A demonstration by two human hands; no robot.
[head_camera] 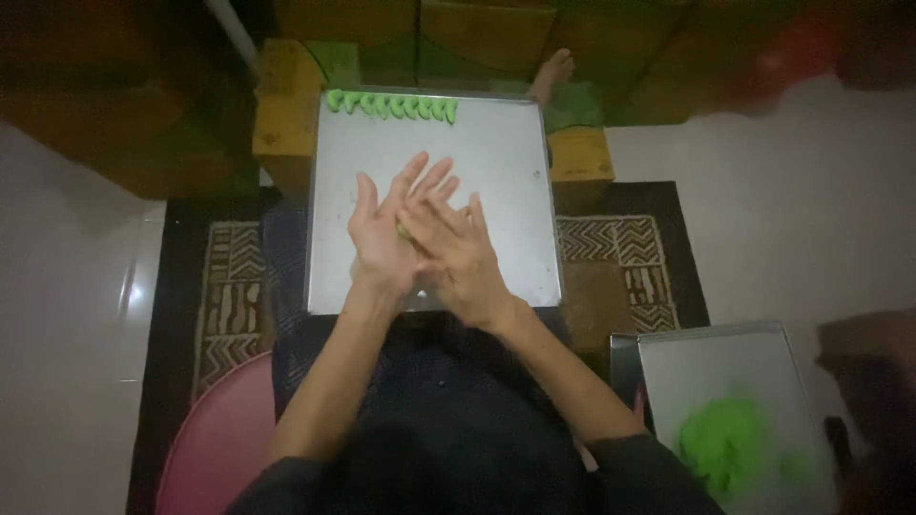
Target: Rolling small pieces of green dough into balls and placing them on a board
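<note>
While I watch, my left hand (382, 234) and right hand (458, 253) press flat together, the green dough bit (403, 230) pinched between the palms above the tray (496, 162).

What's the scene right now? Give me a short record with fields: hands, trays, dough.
left hand: palm pressed against right hand, fingers spread
between palms: small green piece, barely visible
main tray: metal, square, in front of the person
shaped pieces: green row along the tray's far edge
second tray: lower right, holds green dough lump
</note>
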